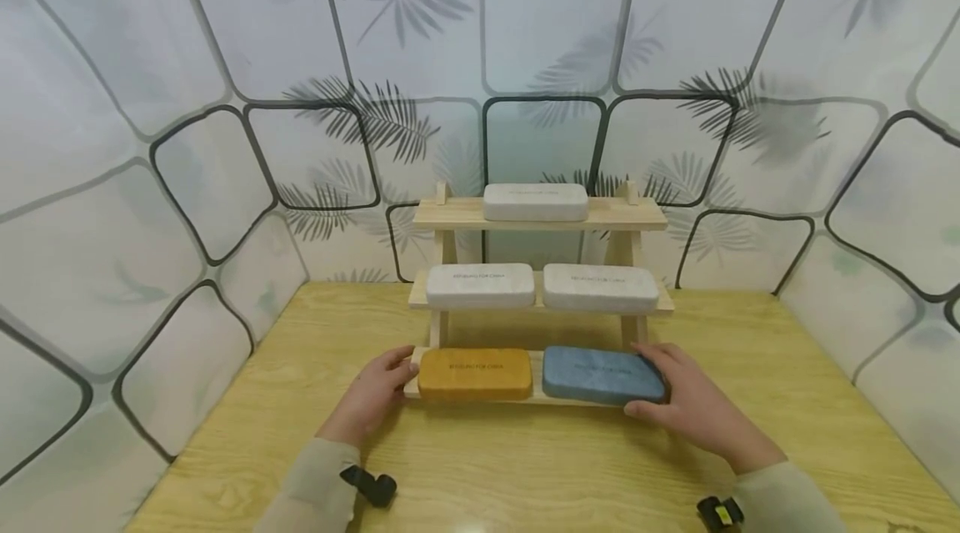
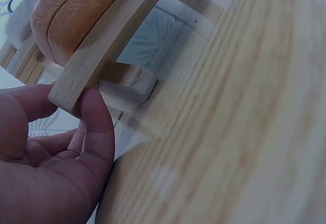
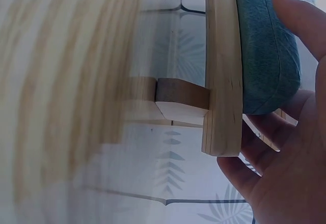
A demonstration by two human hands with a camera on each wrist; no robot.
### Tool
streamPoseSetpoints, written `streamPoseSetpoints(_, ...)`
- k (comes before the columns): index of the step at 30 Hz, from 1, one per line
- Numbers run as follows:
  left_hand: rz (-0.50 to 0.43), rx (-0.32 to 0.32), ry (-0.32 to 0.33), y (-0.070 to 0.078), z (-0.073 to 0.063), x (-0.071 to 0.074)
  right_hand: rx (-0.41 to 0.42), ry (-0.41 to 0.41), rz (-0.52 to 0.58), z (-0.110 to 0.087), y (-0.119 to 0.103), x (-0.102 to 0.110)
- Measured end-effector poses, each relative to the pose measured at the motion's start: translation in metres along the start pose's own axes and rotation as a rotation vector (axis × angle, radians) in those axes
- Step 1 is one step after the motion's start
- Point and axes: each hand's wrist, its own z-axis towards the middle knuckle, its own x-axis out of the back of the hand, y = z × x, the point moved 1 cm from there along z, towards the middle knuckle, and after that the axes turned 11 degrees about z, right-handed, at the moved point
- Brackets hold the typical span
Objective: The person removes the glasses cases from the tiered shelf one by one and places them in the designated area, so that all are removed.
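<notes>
A three-tier wooden display rack (image 1: 424, 220) stands on the table, with glasses cases lying on its steps. My left hand (image 1: 372, 393) pinches the left end of the bottom board (image 2: 87, 74) between thumb and fingers, beside the orange glasses case (image 1: 476, 374). On that same step, to the right, lies a blue glasses case (image 1: 602, 374). Around its right end curls my right hand (image 1: 688, 398), thumb at the front and fingers behind. In the right wrist view the lower fingers reach the end of the board below the blue case (image 3: 267, 46).
Two white cases lie side by side on the middle step, the left one (image 1: 480, 285) and the right one (image 1: 600, 288). Another white case (image 1: 536, 203) is on the top board. Patterned curtains (image 1: 427, 24) enclose the wood-grain table (image 1: 480, 466) at the back and sides.
</notes>
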Motion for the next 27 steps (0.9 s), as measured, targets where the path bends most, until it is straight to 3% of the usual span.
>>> streamPoseSetpoints(8, -0.027, -0.010, -0.002, 0.001, -0.001, -0.001, -0.014, 0.001, 0.002, 0.002, 0.005, -0.005)
streamPoseSetpoints(15, -0.135, -0.013, -0.033, -0.002, -0.006, -0.003, -0.035, 0.011, -0.028, 0.003, 0.006, -0.011)
streamPoseSetpoints(27, -0.134, -0.028, -0.023, 0.001, 0.000, -0.006, -0.079, 0.033, -0.096, 0.003, 0.000, -0.011)
